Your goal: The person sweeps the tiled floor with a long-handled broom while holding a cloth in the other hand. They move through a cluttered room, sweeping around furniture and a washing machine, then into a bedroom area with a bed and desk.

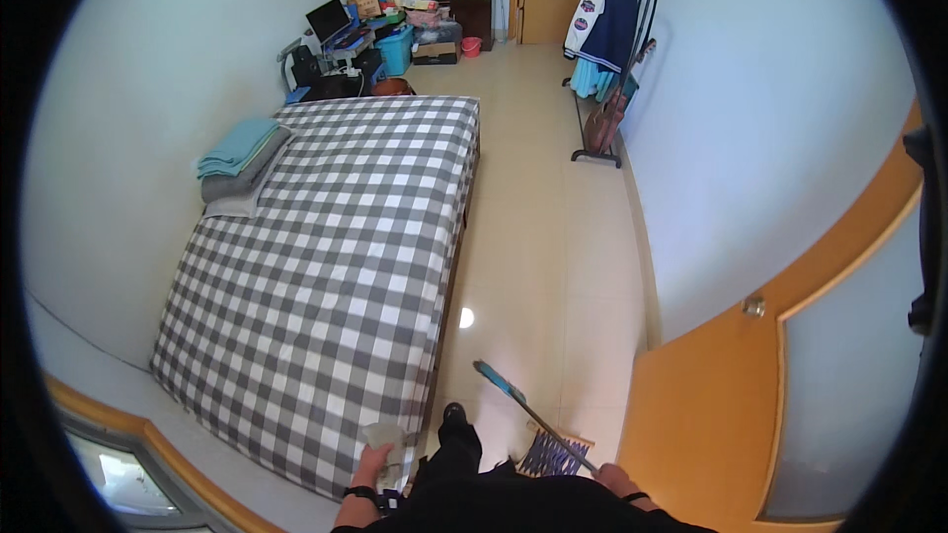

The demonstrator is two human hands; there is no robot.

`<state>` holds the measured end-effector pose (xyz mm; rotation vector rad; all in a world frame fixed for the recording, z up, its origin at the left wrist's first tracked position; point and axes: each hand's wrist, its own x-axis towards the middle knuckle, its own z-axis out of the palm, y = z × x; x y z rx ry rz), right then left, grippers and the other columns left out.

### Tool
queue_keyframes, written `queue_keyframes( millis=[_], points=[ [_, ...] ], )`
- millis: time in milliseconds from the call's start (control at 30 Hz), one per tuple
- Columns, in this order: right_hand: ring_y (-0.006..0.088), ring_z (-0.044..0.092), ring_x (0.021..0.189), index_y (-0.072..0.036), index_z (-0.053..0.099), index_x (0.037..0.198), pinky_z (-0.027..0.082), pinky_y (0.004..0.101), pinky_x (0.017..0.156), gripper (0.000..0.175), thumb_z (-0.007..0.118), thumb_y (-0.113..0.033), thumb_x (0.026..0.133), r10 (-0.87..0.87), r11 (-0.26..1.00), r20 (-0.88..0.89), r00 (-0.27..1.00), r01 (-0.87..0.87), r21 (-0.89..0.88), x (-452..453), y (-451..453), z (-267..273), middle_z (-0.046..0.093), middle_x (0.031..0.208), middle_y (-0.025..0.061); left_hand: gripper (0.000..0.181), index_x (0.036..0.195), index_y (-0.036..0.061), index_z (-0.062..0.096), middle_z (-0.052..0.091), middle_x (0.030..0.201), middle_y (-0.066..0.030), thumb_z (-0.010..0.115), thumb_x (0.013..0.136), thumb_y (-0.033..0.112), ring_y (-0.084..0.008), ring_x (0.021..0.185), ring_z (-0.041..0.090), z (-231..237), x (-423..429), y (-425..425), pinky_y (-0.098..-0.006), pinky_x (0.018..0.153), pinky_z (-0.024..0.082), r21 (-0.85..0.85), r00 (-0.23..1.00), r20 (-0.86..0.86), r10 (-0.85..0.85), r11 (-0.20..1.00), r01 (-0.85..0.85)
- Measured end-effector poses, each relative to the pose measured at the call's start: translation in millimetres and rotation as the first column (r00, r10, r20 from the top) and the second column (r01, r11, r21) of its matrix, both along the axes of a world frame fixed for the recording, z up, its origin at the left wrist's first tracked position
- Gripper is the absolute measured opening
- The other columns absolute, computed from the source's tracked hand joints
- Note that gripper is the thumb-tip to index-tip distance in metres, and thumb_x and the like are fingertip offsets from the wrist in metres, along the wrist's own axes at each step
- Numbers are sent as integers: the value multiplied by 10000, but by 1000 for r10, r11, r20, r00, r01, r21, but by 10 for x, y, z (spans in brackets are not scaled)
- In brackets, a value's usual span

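My right hand is closed around the handle of a broom at the lower right. The broom slants forward and left, its blue-green head over the tiled floor. At the near corner of the bed, my left hand grips a pale translucent object, which may be plastic; its exact kind is unclear. Under that hand lies the grey-and-white checked bed cover. A purple patterned mat lies on the floor below the broom handle, partly hidden by my body.
An orange wooden door with frosted glass stands at right. A clothes rack with a jacket and a guitar lines the right wall. Folded bedding rests on the bed. Beyond are a monitor, blue bin and red bucket.
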<state>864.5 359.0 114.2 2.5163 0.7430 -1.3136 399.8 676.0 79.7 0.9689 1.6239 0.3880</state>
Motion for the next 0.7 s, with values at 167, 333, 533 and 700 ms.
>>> queue_keyframes(
  millis=[167, 333, 533, 700],
  points=[
    [364, 576, 963, 10, 632, 955, 458, 407, 822, 442, 547, -358, 726, -298, 954, -6, 955, 297, -48, 44, 625, 174, 603, 997, 230, 531, 1022, -48, 578, 636, 927, -143, 710, 649, 305, -252, 854, 613, 61, 103, 1242, -345, 728, 482, -5, 980, -99, -171, 985, 172],
    [391, 611, 797, 57, 640, 790, 474, 425, 704, 383, 568, -298, 665, -583, 812, 57, 810, 583, 22, 51, 1011, 519, 611, 781, 275, 586, 1053, -78, 546, 607, 1010, -161, 714, 645, 308, -255, 935, 585, -97, 417, 2234, -357, 776, 465, -191, 965, -133, -226, 961, 199],
    [380, 610, 812, 49, 638, 802, 477, 422, 718, 369, 576, -294, 680, -658, 749, 151, 738, 662, 23, 168, 1653, 621, 610, 788, 270, 552, 1049, -46, 565, 614, 994, -130, 708, 654, 312, -246, 878, 597, 25, 1097, 3069, -356, 748, 468, -170, 974, -70, -213, 965, 199],
    [364, 612, 825, 7, 652, 837, 482, 415, 732, 337, 590, -297, 706, -584, 807, 124, 802, 590, -18, 1076, 2239, 296, 620, 824, 241, 553, 1054, -44, 571, 631, 942, -134, 695, 668, 332, -240, 841, 606, -141, 1682, 3685, -346, 715, 475, -92, 983, -6, -184, 979, 183]
  ],
)
